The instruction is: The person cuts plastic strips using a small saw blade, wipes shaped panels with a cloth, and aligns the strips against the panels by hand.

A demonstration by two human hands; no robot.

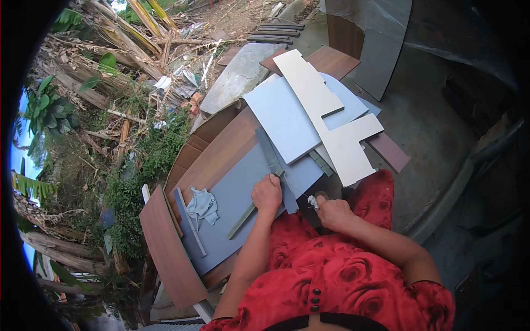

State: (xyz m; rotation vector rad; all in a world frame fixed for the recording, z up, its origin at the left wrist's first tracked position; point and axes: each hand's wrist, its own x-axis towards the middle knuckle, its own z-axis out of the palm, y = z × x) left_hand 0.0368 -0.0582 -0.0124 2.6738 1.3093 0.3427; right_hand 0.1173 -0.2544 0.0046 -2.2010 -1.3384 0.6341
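My left hand (267, 193) is closed around a narrow grey-green strip (242, 222) that slants across a grey panel. A darker grey strip (268, 149) crosses it just beyond my fingers. My right hand (333, 212), over my lap, is closed on a small white bundle (313, 202) that looks like wound string. A thin thread (297, 188) runs from the bundle toward the strips by my left hand. How it meets them is too fine to make out. Left of my left hand, a pale blue cloth (203, 206) lies crumpled on the grey panel (232, 182).
Ahead lie stacked pale blue boards (281, 118), topped by a notched cream board (309, 91). A brown wood-look panel (171, 251) stands at the left beside a thin strip (189, 223). Tall panels (381, 49) lean at the far right. Plants and dry stalks (99, 83) border the left.
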